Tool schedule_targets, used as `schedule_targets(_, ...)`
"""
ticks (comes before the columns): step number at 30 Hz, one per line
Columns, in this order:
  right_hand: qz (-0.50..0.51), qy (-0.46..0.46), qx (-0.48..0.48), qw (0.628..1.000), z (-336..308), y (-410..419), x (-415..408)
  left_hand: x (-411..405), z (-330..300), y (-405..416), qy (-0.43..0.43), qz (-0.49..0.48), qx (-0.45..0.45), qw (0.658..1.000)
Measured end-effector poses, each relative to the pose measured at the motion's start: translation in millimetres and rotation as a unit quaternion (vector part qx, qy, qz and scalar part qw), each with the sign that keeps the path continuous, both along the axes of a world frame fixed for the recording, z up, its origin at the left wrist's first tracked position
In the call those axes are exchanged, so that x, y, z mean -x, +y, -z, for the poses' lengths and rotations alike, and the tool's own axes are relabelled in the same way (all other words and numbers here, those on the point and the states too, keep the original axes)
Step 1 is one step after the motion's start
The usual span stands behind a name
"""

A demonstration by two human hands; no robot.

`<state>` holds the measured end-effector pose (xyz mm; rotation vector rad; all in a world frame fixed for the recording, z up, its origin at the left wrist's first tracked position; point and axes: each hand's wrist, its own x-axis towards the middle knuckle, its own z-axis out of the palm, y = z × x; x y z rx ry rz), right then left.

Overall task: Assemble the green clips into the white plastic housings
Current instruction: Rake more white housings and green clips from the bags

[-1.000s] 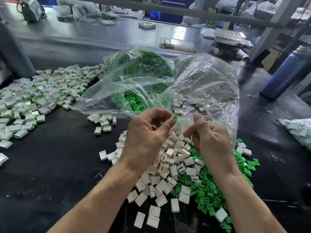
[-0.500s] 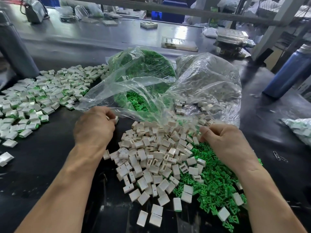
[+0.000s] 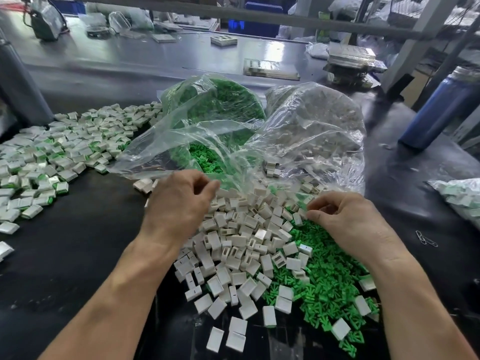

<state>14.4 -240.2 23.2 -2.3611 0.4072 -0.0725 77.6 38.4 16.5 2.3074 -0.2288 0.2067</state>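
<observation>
Both hands are lowered into the loose stock at the middle of the dark desk (image 3: 78, 255). The left hand (image 3: 179, 201) is curled, fingertips pinched at the far edge of the pile of white plastic housings (image 3: 241, 245); whether a housing is held cannot be told. The right hand (image 3: 348, 219) is half closed where that pile meets the green clips (image 3: 324, 279), and its grip is likewise hidden.

The housings are seen as small, hard, matte blocks, each with a slot on one face; the clips as smaller, glossy, forked pieces. Two crinkled clear bags (image 3: 306, 131) are slumped open just beyond. Finished pieces (image 3: 52, 157) are spread at the far left.

A clip may well be seated reversed, since the parts lie at random angles. Because the piles are mixed, two pieces could be caught at once, and near pieces could be knocked off the desk edge.
</observation>
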Motion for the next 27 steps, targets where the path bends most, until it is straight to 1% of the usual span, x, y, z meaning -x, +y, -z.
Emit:
schedule_targets(2, -0.013, 0.009, 0.002, 1.0, 0, -2, 1, 7, 0, -13, 0.011, 0.074, 0.014, 0.997)
schedule_targets(4, -0.032, 0.02, 0.008, 0.999, -1, -2, 2, 10, 3, -23, 0.009, 0.108, -0.011, 0.994)
schedule_targets(9, -0.061, 0.027, 0.018, 0.998, 0, 4, 3, 14, 5, -33, 0.02, 0.123, -0.072, 0.99)
schedule_targets(12, -0.071, 0.014, 0.035, 0.997, 0, 11, 3, 15, 5, -35, 0.015, 0.116, -0.071, 0.991)
schedule_targets(15, -0.082, -0.004, 0.042, 0.996, 0, 17, 2, 17, 4, -37, 0.008, 0.11, -0.046, 0.993)
schedule_targets(21, -0.091, -0.042, 0.028, 0.995, 1, 18, 1, 15, 8, -32, -0.021, 0.091, -0.009, 0.996)
schedule_targets(24, -0.109, -0.068, -0.019, 0.992, 2, 20, 1, 13, 8, -30, -0.016, 0.087, 0.051, 0.995)
schedule_targets(27, -0.141, -0.06, -0.056, 0.987, 3, 24, 1, 11, 7, -29, -0.003, 0.082, 0.128, 0.988)
